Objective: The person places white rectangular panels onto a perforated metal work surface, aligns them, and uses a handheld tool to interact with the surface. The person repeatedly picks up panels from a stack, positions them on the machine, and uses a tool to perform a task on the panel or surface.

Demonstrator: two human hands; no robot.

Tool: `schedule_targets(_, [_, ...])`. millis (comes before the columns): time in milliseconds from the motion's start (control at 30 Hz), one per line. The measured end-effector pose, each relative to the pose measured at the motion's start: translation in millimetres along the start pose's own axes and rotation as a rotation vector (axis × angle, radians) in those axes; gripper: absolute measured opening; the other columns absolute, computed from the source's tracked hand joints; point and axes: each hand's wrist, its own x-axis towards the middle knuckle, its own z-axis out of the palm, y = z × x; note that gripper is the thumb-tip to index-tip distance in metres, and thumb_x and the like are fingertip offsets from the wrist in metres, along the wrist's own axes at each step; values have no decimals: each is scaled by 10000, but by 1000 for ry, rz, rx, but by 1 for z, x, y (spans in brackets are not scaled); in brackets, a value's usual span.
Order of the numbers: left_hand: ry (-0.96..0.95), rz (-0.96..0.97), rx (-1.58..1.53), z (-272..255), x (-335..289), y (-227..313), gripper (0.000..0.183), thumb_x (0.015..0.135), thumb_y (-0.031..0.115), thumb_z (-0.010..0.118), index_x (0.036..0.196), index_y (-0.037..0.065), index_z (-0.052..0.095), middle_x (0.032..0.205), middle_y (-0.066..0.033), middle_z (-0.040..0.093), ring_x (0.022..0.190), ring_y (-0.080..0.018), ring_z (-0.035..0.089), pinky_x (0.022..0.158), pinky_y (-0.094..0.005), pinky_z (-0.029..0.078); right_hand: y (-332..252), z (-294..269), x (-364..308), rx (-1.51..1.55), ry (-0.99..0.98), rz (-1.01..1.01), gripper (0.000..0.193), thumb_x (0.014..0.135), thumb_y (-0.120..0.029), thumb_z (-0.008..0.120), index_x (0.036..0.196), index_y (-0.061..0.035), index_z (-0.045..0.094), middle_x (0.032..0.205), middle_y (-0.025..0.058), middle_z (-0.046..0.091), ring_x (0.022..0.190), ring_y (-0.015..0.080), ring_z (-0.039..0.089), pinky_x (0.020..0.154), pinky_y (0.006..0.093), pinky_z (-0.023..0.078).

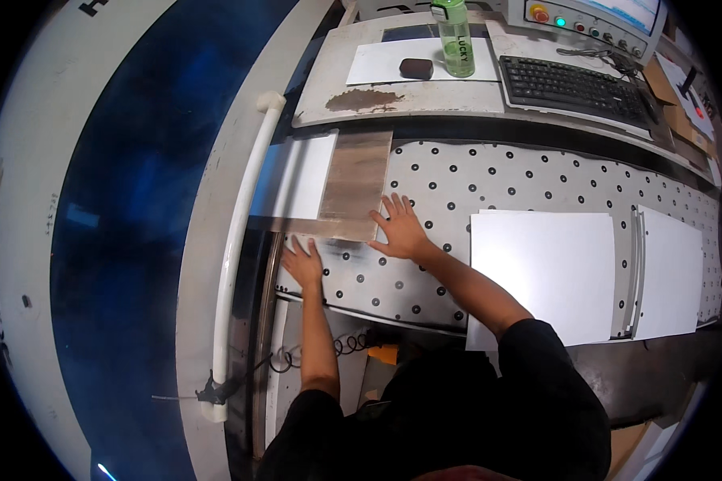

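A brown wood-grain board (355, 180) lies on the perforated metal table (529, 178), with a white panel (306, 175) resting over its left part. My left hand (302, 263) is flat at the board's near edge, fingers spread and pointing away from me. At the board's right edge my right hand (401, 228) lies with its fingers apart, the fingertips along that edge. Neither hand grips anything. The left ends of the board and panel run beneath the white rail and are partly hidden.
White panels (542, 268) are stacked on the table to the right, with more panels (670, 268) beside them. A white pipe rail (247, 216) and large machine stand left. Behind are a green bottle (457, 44), a dark block (416, 69), a keyboard (576, 90) and a control panel (590, 28).
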Motion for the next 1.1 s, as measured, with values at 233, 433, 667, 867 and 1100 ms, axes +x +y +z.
schedule_targets(233, [-83, 146, -178, -41, -94, 7, 636, 1025, 468, 477, 1538, 98, 414, 1600, -309, 274, 1490, -489, 231, 1211, -589, 157, -7, -4, -2, 11, 16, 53, 718, 917, -568, 588, 1394, -32, 556, 1519, 282, 406, 1443, 456, 330, 1214, 561, 205])
schedule_targets(433, [-108, 233, -454, -65, -185, -17, 631, 1016, 374, 543, 1558, 95, 381, 1625, -284, 239, 1493, -478, 233, 1212, -552, 206, -12, 1, -11, -63, 5, 103, 722, 951, -549, 550, 1431, -13, 495, 1542, 273, 383, 1446, 444, 329, 1228, 549, 190])
schedule_targets(667, [-809, 113, -669, 55, -404, -149, 493, 1030, 409, 491, 1398, 83, 527, 1352, -260, 576, 1200, -482, 561, 998, -498, 454, -38, -4, -64, -153, 50, 146, 623, 985, -447, 525, 1415, 2, 490, 1532, 287, 393, 1453, 453, 315, 1211, 563, 209])
schedule_targets(867, [-1155, -340, -482, 72, -604, -259, 386, 1032, 348, 510, 1271, 59, 605, 1175, -181, 657, 1065, -365, 631, 893, -464, 511, -87, -10, -120, -170, 45, 159, 603, 984, -418, 525, 1430, -15, 476, 1537, 291, 384, 1456, 459, 313, 1205, 573, 215])
schedule_targets(1100, [-1047, -461, -607, 79, -659, -288, 350, 1038, 327, 550, 1239, 49, 621, 1169, -113, 659, 1053, -268, 648, 881, -378, 541, -86, -12, -180, -346, -16, 202, 620, 998, -433, 502, 1474, -38, 456, 1556, 278, 374, 1461, 459, 315, 1201, 576, 219])
